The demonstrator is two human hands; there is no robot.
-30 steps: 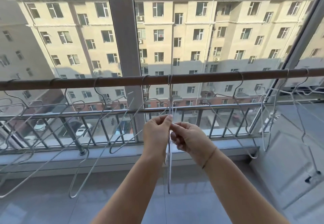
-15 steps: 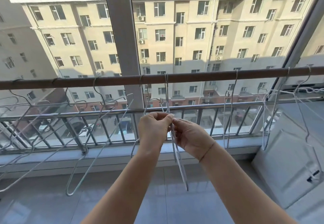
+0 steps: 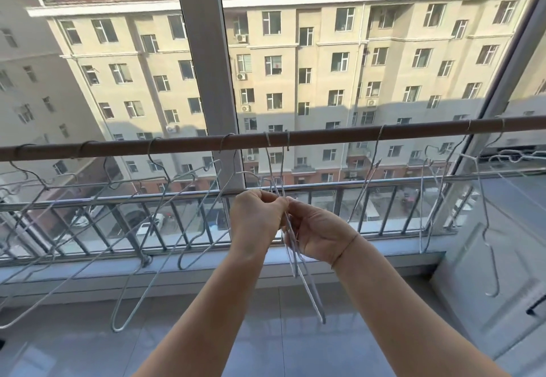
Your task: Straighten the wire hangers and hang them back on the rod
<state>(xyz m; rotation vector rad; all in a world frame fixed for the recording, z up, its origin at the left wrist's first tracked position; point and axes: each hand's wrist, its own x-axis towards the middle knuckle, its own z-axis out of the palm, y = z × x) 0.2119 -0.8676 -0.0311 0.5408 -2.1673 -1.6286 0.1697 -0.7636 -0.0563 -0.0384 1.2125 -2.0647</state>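
1. Hanger (image 3: 295, 258) hooked mid-rod (image 3: 325, 136), seen edge-on, body dangling below hands.
2. Left hand (image 3: 257, 220) and right hand (image 3: 319, 236) both pinch its wire just under the neck.
3. Risk: hard twist could pop the hook off or snag the neighbour hangers (image 3: 165, 229) crowding the rod's left stretch.

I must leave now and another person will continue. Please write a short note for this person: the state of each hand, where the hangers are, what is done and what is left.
Left hand: pinching the wire hanger in the middle, just below its neck.
Right hand: closed on the same hanger from the other side.
That hanger's hook is over the brown rod; its body is squeezed narrow and hangs between the hands.
Other wire hangers hang on the rod to the left and right, several bent or tilted.
Done: cannot tell how many are straightened.
Left: finish this one, then check the rest.
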